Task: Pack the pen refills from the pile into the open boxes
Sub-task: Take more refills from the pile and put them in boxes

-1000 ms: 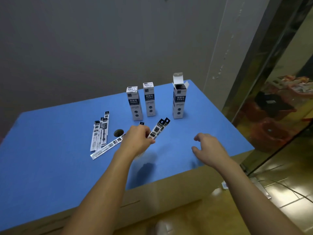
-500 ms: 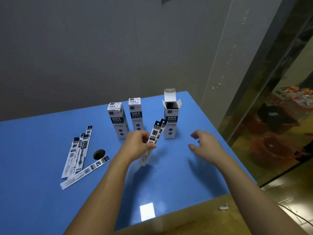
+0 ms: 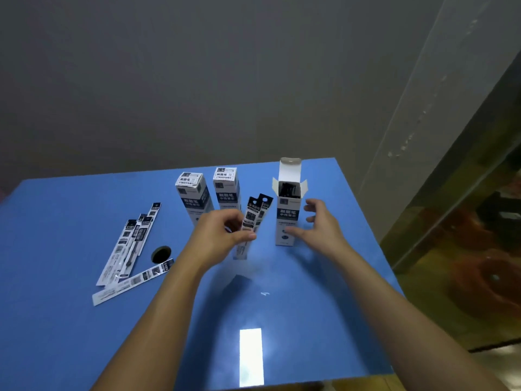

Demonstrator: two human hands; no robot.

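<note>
Our left hand point(image 3: 222, 238) pinched upright refill packets point(image 3: 253, 221) in curled fingers. Our right hand point(image 3: 318, 230) reached with spread, empty fingers beside the open box point(image 3: 287, 218), near the blue surface's point(image 3: 324, 306) right edge.

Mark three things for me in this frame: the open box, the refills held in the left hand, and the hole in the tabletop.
open box point(image 3: 288, 218): head view, on its printed front face.
held refills point(image 3: 253, 214): head view, on the upper part of the packets above the left hand.
hole point(image 3: 161, 254): head view, at its dark centre.
</note>
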